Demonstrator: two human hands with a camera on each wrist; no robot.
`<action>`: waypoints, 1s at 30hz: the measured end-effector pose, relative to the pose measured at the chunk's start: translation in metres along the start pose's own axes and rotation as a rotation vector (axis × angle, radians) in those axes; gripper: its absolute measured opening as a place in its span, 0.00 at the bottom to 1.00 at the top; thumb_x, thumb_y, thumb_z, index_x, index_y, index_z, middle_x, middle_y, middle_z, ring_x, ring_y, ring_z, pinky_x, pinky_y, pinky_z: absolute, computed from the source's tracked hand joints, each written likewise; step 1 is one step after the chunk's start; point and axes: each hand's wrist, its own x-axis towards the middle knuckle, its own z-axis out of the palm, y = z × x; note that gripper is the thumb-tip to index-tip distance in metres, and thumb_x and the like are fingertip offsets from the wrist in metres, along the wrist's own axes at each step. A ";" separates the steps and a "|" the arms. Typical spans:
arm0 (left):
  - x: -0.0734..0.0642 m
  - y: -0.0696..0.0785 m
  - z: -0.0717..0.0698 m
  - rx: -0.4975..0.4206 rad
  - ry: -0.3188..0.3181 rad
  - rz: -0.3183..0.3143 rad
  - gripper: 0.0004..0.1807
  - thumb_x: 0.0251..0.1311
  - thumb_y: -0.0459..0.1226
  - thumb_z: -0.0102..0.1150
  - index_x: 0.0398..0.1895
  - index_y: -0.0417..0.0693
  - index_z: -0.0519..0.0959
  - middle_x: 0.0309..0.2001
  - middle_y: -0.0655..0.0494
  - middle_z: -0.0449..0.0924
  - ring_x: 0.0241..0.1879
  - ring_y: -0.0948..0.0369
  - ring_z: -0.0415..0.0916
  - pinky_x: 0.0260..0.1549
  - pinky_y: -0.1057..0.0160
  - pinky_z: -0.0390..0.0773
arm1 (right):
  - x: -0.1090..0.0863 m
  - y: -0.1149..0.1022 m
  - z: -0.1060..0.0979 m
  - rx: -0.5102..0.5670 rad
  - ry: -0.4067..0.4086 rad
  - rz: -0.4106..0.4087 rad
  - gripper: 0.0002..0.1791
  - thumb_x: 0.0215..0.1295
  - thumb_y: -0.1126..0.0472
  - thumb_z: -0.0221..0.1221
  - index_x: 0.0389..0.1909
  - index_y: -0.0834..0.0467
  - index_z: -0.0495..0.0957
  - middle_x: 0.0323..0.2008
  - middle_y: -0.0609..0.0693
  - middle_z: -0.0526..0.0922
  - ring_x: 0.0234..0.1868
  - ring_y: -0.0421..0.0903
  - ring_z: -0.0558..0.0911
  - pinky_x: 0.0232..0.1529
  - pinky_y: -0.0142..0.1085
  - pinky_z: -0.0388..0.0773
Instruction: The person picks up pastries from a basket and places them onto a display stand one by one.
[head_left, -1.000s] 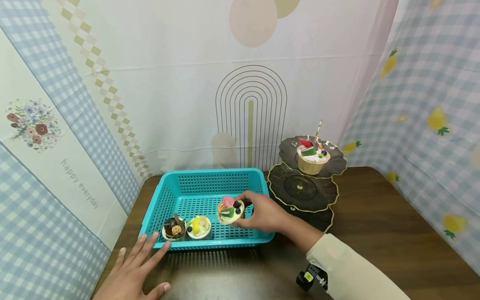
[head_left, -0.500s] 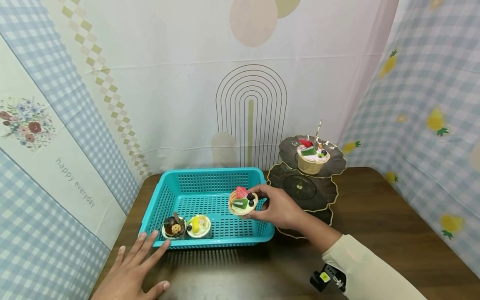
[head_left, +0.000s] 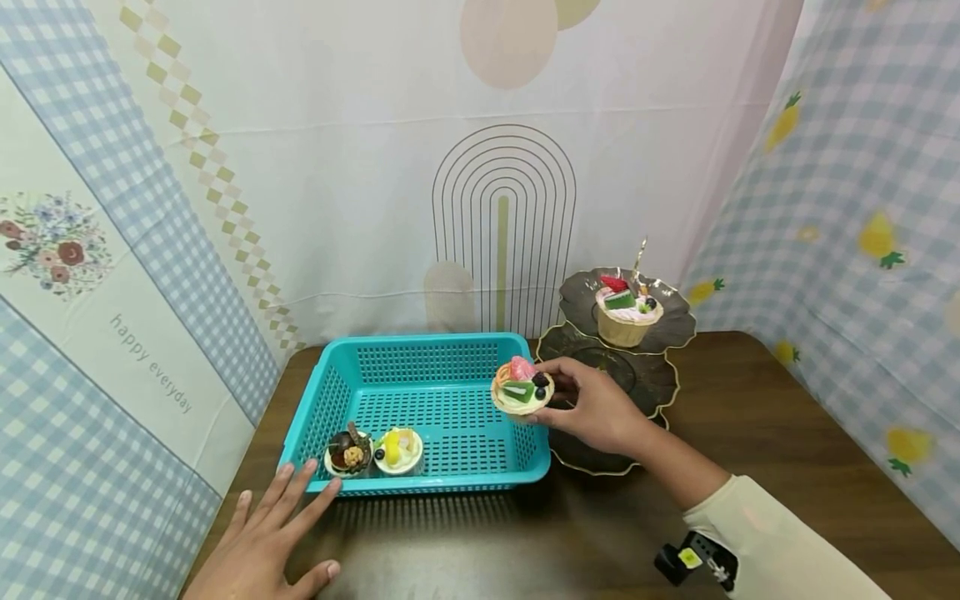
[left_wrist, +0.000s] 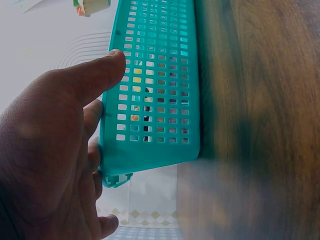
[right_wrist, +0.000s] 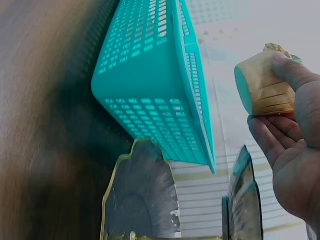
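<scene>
My right hand point(head_left: 592, 408) pinches a small fruit-topped tart point(head_left: 522, 389) above the right rim of a teal plastic basket point(head_left: 442, 485). The right wrist view shows the fingers point(right_wrist: 292, 122) curled round the tart's paper cup point(right_wrist: 262, 87). Two more tarts, a chocolate one point(head_left: 348, 452) and a yellow one point(head_left: 398, 451), sit in the basket's front left corner. My left hand point(head_left: 262, 542) lies flat on the dark wooden table point(head_left: 750, 433), fingertips at the basket's front left corner point(left_wrist: 117, 172). A dark three-tier stand point(head_left: 656, 379) with gold edges is just right of the held tart.
The stand's top tier carries another pink-cream tart point(head_left: 628, 314). Its bottom plate point(right_wrist: 140, 200) lies close beside the basket point(right_wrist: 150, 85). Patterned cloth backdrops point(head_left: 450, 167) close in the table at the back and on both sides.
My right hand has lifted the fruit tart out of the basket and carried it up and to the right, towards the tiered stand. The left hand has stayed put.
</scene>
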 end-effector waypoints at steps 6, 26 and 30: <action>0.001 0.000 -0.001 -0.007 -0.012 -0.007 0.45 0.62 0.66 0.62 0.81 0.70 0.59 0.82 0.52 0.49 0.76 0.74 0.19 0.72 0.30 0.32 | -0.006 0.008 -0.010 -0.023 0.032 0.025 0.32 0.57 0.59 0.77 0.62 0.58 0.76 0.53 0.53 0.83 0.52 0.51 0.85 0.50 0.43 0.85; 0.000 -0.001 0.000 -0.017 -0.003 0.009 0.45 0.63 0.64 0.62 0.81 0.68 0.60 0.82 0.52 0.49 0.75 0.75 0.18 0.72 0.29 0.31 | -0.022 0.031 -0.043 -0.031 0.138 0.083 0.37 0.58 0.57 0.77 0.65 0.67 0.74 0.54 0.62 0.84 0.50 0.54 0.87 0.45 0.36 0.86; 0.000 -0.002 0.001 -0.019 0.005 0.016 0.45 0.63 0.64 0.63 0.81 0.68 0.60 0.82 0.52 0.49 0.75 0.75 0.18 0.71 0.28 0.31 | -0.024 0.036 -0.047 -0.018 0.141 0.071 0.38 0.59 0.57 0.76 0.67 0.66 0.73 0.56 0.63 0.83 0.50 0.54 0.87 0.46 0.36 0.86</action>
